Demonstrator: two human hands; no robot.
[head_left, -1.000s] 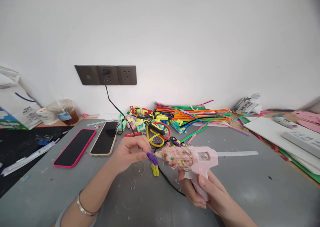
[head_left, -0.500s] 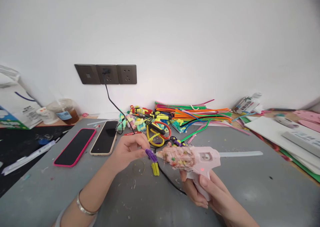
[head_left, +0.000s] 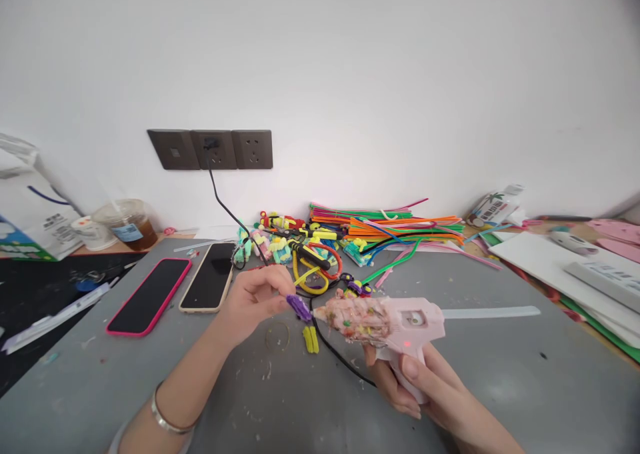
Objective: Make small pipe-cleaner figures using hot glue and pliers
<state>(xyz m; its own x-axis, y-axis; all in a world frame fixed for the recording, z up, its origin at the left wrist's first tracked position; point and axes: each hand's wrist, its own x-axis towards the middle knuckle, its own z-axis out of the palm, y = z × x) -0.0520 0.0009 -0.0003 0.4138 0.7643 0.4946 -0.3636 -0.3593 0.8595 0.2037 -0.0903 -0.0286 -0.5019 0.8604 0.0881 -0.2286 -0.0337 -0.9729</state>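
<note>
Between the thumb and fingers of my left hand (head_left: 255, 297) is a small fuzzy purple pipe-cleaner piece (head_left: 299, 307). My right hand (head_left: 425, 377) is wrapped round the handle of a pink glue gun (head_left: 385, 321), whose barrel is crusted with bits and whose small red light is lit. The gun's nozzle points left and is at the purple piece; whether they touch I cannot tell. A clear glue stick (head_left: 493, 313) juts from the back of the gun. A short yellow fuzzy piece (head_left: 311, 339) lies on the grey mat just below the nozzle.
Behind my hands lie pliers (head_left: 310, 254), pipe-cleaner figures (head_left: 280, 246) and a bundle of coloured pipe cleaners (head_left: 405, 231). Two phones, one pink-cased (head_left: 150, 297) and one cream-cased (head_left: 207, 277), rest at left. A black cord (head_left: 345, 357) crosses the mat. White sheets (head_left: 550, 267) sit at right.
The glue gun has shifted slightly right and down, and its glue stick reaches farther right. The purple piece has moved a little left with my left hand. The yellow piece stays put.
</note>
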